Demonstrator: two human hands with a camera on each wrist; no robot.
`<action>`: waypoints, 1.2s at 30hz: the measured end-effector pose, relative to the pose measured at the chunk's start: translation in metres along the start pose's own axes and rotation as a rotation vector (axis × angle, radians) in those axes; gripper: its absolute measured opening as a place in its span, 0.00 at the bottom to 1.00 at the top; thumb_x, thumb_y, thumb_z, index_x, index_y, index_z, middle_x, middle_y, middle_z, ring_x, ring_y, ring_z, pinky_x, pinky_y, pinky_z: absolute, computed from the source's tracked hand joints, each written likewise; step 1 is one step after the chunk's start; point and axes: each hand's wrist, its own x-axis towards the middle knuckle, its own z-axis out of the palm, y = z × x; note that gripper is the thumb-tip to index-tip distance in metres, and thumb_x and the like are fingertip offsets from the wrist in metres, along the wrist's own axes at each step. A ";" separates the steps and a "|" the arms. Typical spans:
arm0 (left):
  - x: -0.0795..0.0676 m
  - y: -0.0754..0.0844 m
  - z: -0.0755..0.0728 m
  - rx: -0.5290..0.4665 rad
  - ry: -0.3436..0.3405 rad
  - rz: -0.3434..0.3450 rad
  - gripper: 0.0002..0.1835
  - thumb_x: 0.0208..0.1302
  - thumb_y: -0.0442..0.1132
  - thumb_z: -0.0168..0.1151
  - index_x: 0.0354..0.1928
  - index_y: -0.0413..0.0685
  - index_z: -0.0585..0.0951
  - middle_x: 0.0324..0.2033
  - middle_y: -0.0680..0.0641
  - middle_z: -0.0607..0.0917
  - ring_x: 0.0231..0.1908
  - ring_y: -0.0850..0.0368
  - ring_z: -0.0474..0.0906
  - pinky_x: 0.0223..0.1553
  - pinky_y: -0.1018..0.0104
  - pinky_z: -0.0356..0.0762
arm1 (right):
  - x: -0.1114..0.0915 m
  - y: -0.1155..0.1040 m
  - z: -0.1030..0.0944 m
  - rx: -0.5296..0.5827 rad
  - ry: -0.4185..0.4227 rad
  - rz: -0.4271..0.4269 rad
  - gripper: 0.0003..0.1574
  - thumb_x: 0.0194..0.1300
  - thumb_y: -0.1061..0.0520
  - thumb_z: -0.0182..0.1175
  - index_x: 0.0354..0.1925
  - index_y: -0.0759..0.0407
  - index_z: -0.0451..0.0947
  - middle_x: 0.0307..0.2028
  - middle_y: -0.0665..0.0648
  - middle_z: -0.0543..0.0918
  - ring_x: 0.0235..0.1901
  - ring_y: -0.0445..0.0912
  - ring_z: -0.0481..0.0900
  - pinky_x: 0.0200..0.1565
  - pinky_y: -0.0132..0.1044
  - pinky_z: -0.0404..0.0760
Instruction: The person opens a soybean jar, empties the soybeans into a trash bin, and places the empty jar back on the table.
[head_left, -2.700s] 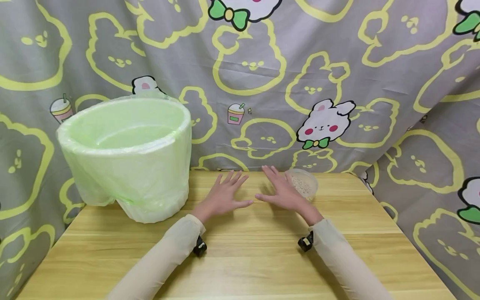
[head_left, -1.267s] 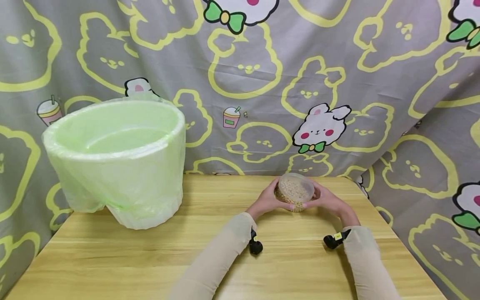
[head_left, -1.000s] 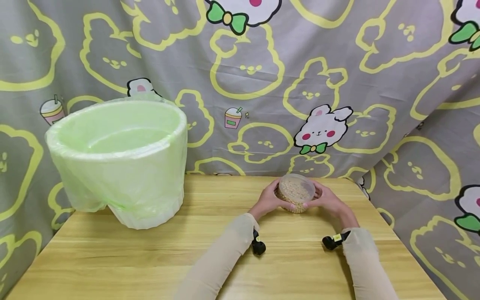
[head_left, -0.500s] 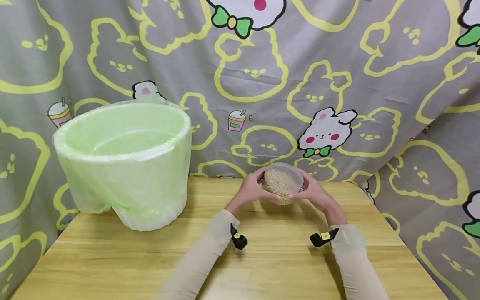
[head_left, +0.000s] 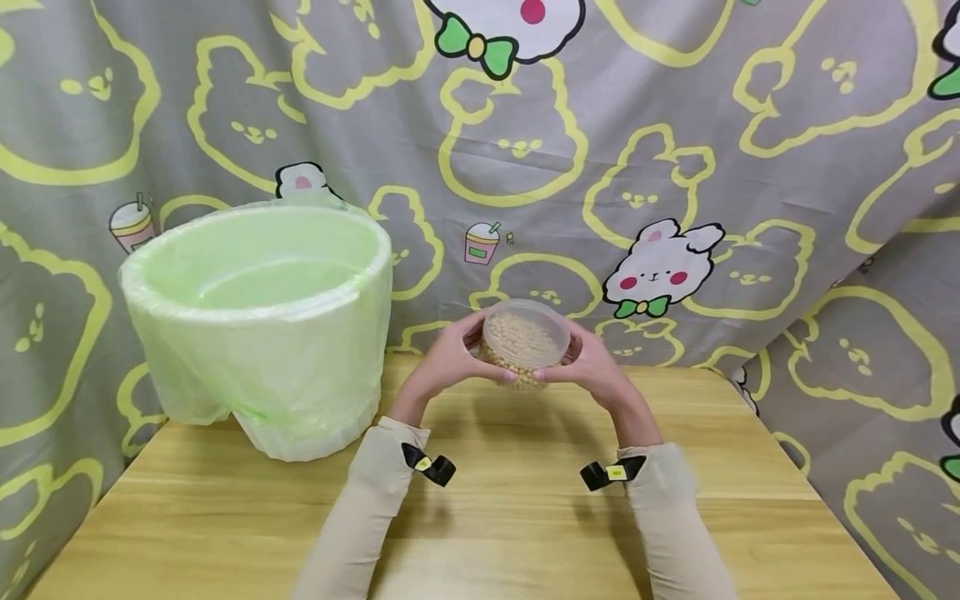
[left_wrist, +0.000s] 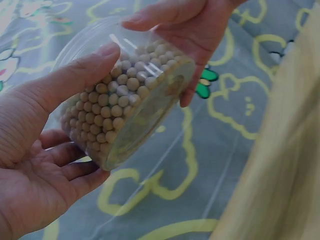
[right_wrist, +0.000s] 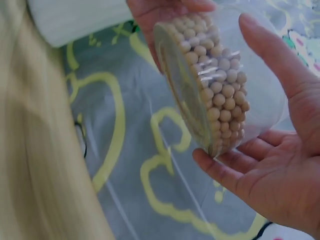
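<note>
In the head view a round, clear plastic tub (head_left: 557,323) of small beige balls (head_left: 519,333) is held up above the table, tilted slightly. My left hand (head_left: 447,357) grips its left side, thumb across the near wall. On the other side my right hand (head_left: 597,367) mirrors that hold. The left wrist view shows the tub's flat base (left_wrist: 152,120) off any surface, with fingers curled beneath. In the right wrist view the balls (right_wrist: 225,100) fill the part near the base. The palms' far fingers are partly hidden behind the tub.
A large white bin (head_left: 315,367), lined with a pale green plastic bag folded over its rim, stands at the left of the wooden table (head_left: 510,517). A patterned grey curtain (head_left: 405,142) hangs behind and at the right.
My hands moved from spread apart over the table to gripping the tub on both sides. They have since lifted it and carried it left, towards the bin.
</note>
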 end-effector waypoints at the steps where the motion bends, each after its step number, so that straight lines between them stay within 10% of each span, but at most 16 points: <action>1: -0.002 0.002 -0.003 -0.005 0.000 -0.003 0.54 0.31 0.44 0.82 0.66 0.62 0.66 0.59 0.56 0.74 0.59 0.60 0.71 0.61 0.58 0.67 | 0.001 -0.002 0.003 -0.007 0.004 -0.002 0.56 0.45 0.62 0.74 0.69 0.50 0.58 0.61 0.60 0.69 0.58 0.53 0.71 0.53 0.41 0.75; 19: -0.020 0.020 -0.020 0.033 0.027 0.007 0.50 0.35 0.37 0.81 0.66 0.50 0.67 0.57 0.45 0.76 0.57 0.52 0.74 0.59 0.52 0.68 | -0.002 -0.029 0.038 0.028 0.014 -0.030 0.61 0.43 0.64 0.75 0.70 0.56 0.53 0.64 0.63 0.65 0.63 0.56 0.65 0.61 0.53 0.65; 36: -0.031 0.051 -0.015 0.080 -0.005 0.020 0.50 0.37 0.35 0.79 0.67 0.44 0.64 0.58 0.42 0.75 0.58 0.51 0.73 0.60 0.53 0.68 | -0.006 -0.034 0.043 0.063 0.035 -0.144 0.64 0.36 0.68 0.77 0.69 0.54 0.56 0.61 0.61 0.67 0.58 0.54 0.68 0.55 0.43 0.74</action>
